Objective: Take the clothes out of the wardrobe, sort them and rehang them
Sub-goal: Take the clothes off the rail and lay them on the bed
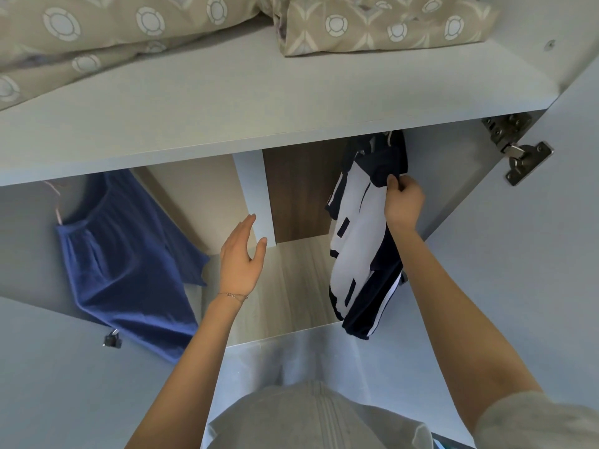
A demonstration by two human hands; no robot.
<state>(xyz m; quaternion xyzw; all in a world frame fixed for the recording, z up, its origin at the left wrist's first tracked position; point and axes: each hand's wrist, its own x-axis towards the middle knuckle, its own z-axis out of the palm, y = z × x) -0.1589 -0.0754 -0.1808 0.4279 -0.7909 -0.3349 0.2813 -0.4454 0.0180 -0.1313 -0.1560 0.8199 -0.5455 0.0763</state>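
Observation:
A navy-and-white garment (356, 241) hangs on a hanger under the wardrobe shelf, at the right of the open compartment. My right hand (403, 202) pinches its dark upper edge near the shoulder. A blue dress (129, 264) hangs on a pale hanger at the left side. My left hand (241, 257) is raised between the two garments with fingers straight, holding nothing, close to the white centre post (256, 192). The rail itself is hidden behind the shelf.
The grey shelf (259, 105) above carries beige patterned bedding (97, 37). A metal door hinge (518, 147) sticks out at the upper right. The wardrobe floor (291, 296) is pale wood. A small lock (111, 340) sits on the lower left panel.

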